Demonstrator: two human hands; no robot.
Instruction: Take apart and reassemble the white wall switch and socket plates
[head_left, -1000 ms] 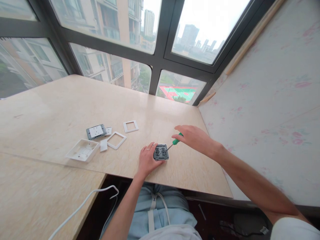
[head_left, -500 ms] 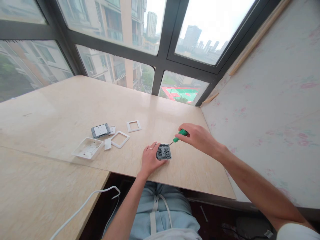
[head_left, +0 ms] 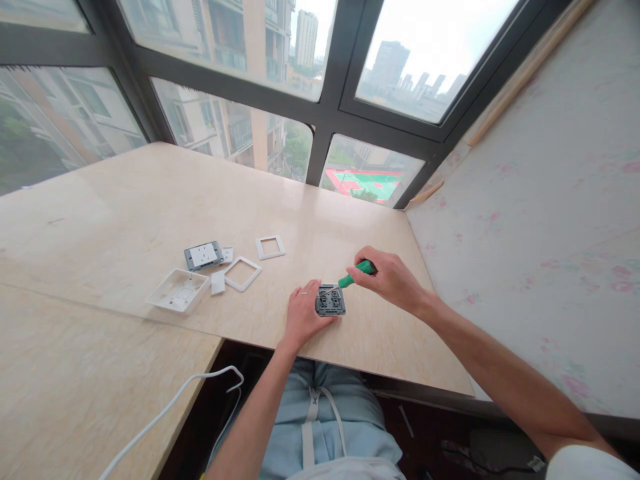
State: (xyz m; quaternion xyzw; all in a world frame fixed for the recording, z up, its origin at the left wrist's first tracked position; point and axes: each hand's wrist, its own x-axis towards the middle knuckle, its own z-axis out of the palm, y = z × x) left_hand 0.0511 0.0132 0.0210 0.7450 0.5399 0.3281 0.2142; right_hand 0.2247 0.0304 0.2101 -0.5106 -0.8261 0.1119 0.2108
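Observation:
A grey switch module [head_left: 331,301] lies on the beige marble counter [head_left: 150,200] near its front edge. My left hand [head_left: 303,315] rests flat against the module's left side, thumb and fingers around it, holding it down; a ring shows on one finger. My right hand [head_left: 389,279] is closed round a green-handled screwdriver [head_left: 356,273]. The screwdriver's metal tip points left and down onto the top edge of the module.
To the left lie a grey socket module [head_left: 203,255], a white back box [head_left: 178,291], two white frames [head_left: 243,274] [head_left: 271,247] and small white pieces [head_left: 217,283]. A white cable [head_left: 165,407] hangs at the counter's front. Windows stand behind, a papered wall at right.
My right hand has dropped and turned the screwdriver, bringing its tip from the module's right corner to its top edge. My left hand stays on the module. The camera has shifted slightly.

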